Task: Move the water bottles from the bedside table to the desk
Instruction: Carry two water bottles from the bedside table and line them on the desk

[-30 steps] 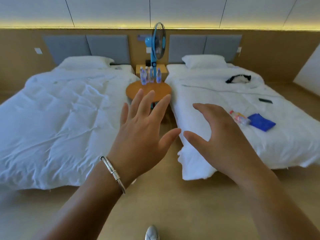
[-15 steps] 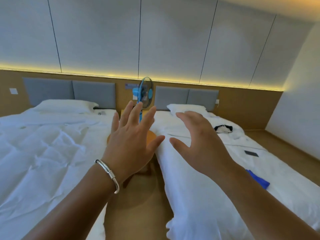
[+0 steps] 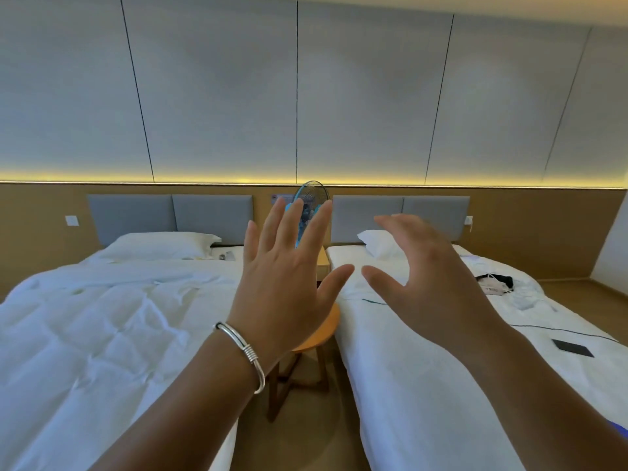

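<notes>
My left hand [image 3: 289, 283] is raised in front of me with its fingers spread and nothing in it; a silver bangle circles its wrist. My right hand [image 3: 431, 283] is held up beside it, fingers loosely bent and empty. Behind my left hand shows the edge of a round orange stool-like table [image 3: 328, 329] between the two beds, and farther back a corner of the wooden bedside table [image 3: 323, 258]. The water bottles are hidden behind my left hand. No desk is in view.
Two white beds, the left bed [image 3: 102, 334] and the right bed [image 3: 441, 385], flank a narrow aisle of wooden floor [image 3: 299, 447]. A blue fan [image 3: 311, 202] stands at the headboards. On the right bed lie a black phone [image 3: 572, 348], a cable and a black-and-white item [image 3: 496, 283].
The view has tilted up and come closer to the aisle. The bottles seen a second ago are now covered by my left hand. Both hands stay raised and empty.
</notes>
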